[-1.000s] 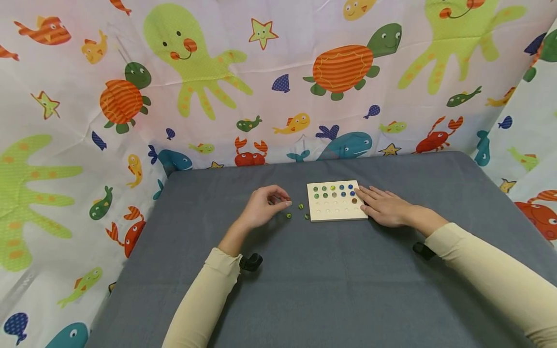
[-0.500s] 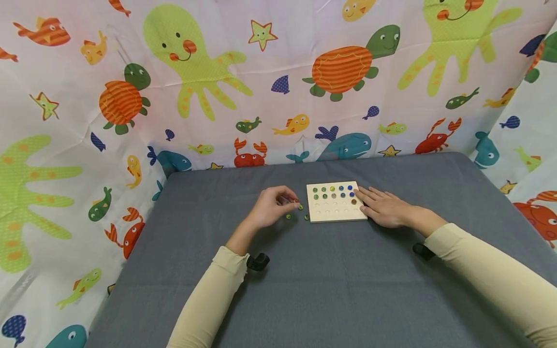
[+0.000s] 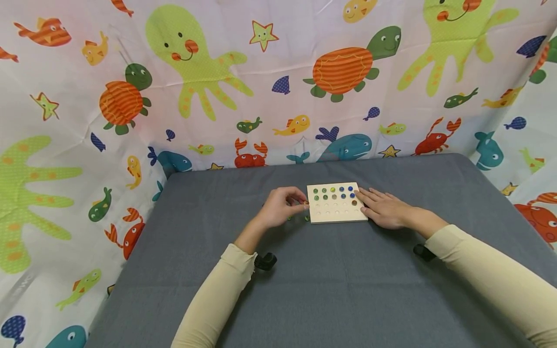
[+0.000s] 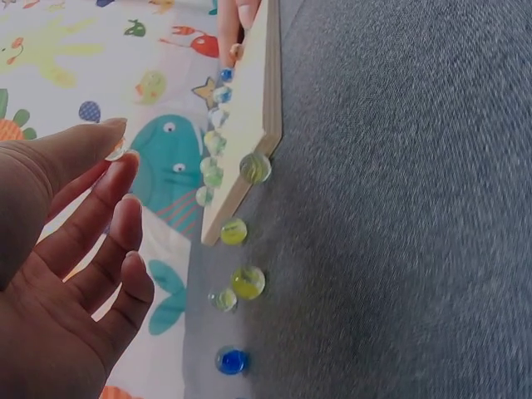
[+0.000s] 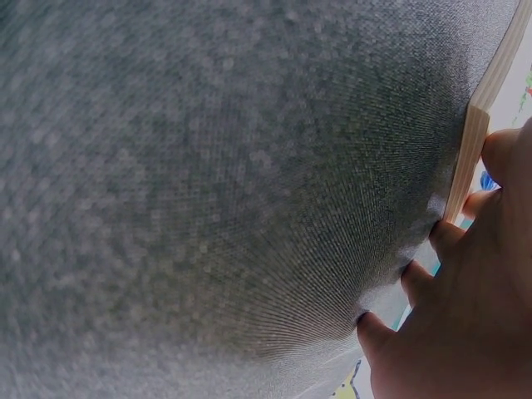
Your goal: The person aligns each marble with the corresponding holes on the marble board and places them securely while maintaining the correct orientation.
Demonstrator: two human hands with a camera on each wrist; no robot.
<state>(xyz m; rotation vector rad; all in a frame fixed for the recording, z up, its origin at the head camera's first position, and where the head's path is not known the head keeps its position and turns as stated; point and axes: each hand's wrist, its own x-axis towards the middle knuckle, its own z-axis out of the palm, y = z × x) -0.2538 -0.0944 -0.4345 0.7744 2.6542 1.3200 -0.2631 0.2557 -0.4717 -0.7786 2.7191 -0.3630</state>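
My left hand pinches a small glass marble between thumb and index finger, its other fingers loosely bent. In the head view this marble looks orange-brown, held right at the left edge of the pale wooden board. Rows of shallow round hollows cover the board. Green, yellow and blue marbles fill the two far rows, and a brown marble sits in the third row at the right. My right hand lies with straight fingers over the board's right edge, its thumb against the board's side.
Loose marbles lie on the grey cloth left of the board: a greenish one by its corner, yellow-green ones and a blue one. My left hand hides some of them in the head view. A sea-animal curtain hangs behind the table.
My left hand has moved right with the pinched marble, past the loose marbles to the board's left edge. My right hand has stayed in place on the board.
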